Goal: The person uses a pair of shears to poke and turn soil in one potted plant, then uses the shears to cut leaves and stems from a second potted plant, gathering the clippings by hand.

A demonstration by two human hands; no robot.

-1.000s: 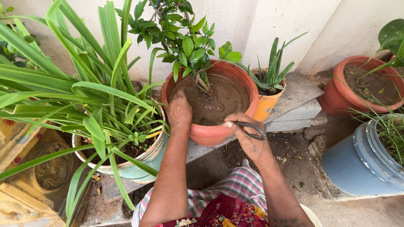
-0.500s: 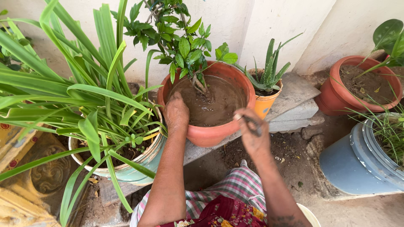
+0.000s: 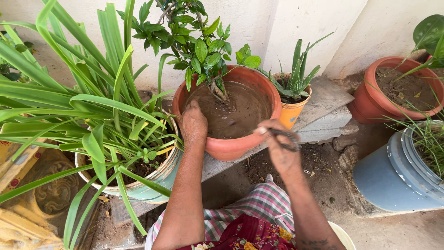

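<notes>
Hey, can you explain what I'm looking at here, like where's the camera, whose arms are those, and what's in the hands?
The camera sits on a person's head and looks down, so the two bare arms reaching in from the bottom are that person's own. The left hand rests on the rim of a terracotta pot filled with wet, muddy soil around a small leafy shrub. The right hand holds a dark scissor-like tool at the pot's near edge. Around it stand a long-leaved plant, a small orange pot and a blue bucket.

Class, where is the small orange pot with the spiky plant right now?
In the head view, the small orange pot sits right of centre on the stone slab, beside the big terracotta pot.
</notes>
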